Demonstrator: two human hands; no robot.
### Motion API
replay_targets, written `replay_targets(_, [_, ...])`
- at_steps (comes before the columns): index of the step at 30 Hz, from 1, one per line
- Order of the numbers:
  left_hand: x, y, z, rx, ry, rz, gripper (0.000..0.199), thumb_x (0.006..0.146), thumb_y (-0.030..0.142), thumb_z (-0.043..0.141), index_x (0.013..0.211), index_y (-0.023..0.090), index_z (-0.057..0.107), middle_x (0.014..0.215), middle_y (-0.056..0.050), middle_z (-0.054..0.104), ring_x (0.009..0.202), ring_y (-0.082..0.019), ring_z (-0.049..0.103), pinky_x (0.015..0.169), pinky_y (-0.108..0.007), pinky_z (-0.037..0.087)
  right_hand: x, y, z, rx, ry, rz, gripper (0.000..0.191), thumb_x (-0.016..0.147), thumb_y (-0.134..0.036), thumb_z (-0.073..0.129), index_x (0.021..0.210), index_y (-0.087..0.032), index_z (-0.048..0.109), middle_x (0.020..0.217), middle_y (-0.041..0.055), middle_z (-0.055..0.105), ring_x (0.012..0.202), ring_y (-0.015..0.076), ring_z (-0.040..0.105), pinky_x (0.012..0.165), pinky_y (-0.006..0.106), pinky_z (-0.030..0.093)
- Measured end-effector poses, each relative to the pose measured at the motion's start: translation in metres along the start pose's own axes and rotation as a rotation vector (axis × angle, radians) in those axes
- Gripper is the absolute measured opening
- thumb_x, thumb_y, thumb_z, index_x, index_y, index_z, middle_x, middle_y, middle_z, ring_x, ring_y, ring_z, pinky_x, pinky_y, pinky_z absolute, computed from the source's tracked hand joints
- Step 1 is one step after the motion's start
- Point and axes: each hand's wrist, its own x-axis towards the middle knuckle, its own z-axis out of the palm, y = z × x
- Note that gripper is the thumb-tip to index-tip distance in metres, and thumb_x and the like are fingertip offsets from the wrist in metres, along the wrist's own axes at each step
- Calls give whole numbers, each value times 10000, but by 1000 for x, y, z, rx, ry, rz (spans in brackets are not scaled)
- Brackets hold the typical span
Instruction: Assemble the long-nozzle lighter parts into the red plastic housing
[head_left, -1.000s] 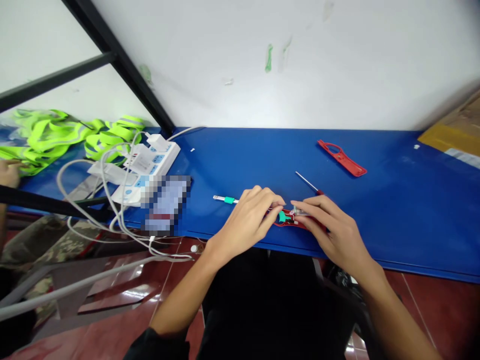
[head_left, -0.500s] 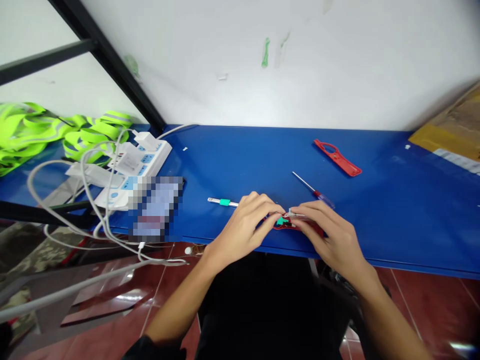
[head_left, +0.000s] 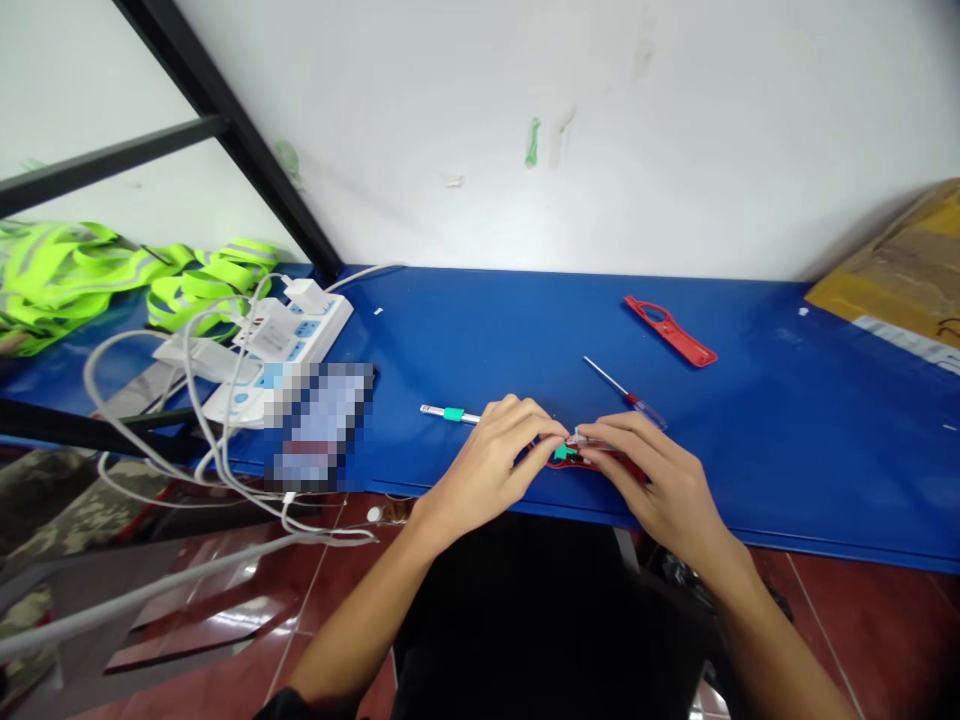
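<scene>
A red plastic casing (head_left: 564, 464) lies near the table's front edge, with a green part (head_left: 562, 453) and small black parts inside it. Over its left side, my left hand (head_left: 499, 455) has thumb and forefinger pinched together; what is between the tips is too small to make out. Facing it from the right, my right hand (head_left: 652, 460) pinches a small clear, greyish piece (head_left: 578, 436) above the casing. My fingers partly hide the casing. A screwdriver (head_left: 622, 390) rests beyond my right hand, and farther back is a red plastic cover (head_left: 675, 332) with a round hole.
Left of my left hand lies a silver strip (head_left: 431, 410) with a green sleeve (head_left: 454, 414). A phone (head_left: 322, 425), a white power strip (head_left: 322, 325) with cables and yellow-green reflective straps (head_left: 67, 280) occupy the left. A cardboard box (head_left: 892, 275) stands at the right.
The camera view has shifted slightly, so the whole scene sits a little lower. Both hands keep almost the same pinching position over the red casing.
</scene>
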Motion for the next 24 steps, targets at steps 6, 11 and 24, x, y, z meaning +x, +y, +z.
replay_targets(6, [0,-2,1,-8,7,18,193,1142,285,528,1102,205,699,1028,-34,728,952,-184,597,912,-370,424,1,-1,0,-1,-13,-30,291,1025,-131,674,1293,-241,686,1162,69,741,1008,173,740,908,323,634])
replay_targets(11, [0,-3,2,11,11,19,195,1145,284,518,1140,213,699,1059,-44,736,976,-192,608,918,-373,431,1,-2,0,-20,7,-16,287,1026,-144,678,1292,-251,685,1139,71,744,987,183,743,896,347,641])
replay_targets(24, [0,-2,3,64,23,47,202,1147,279,509,1107,209,694,1041,-38,736,949,-188,608,906,-372,424,2,-3,0,-23,14,-6,243,1044,-191,653,1269,-259,713,1138,73,769,1004,206,755,911,378,646])
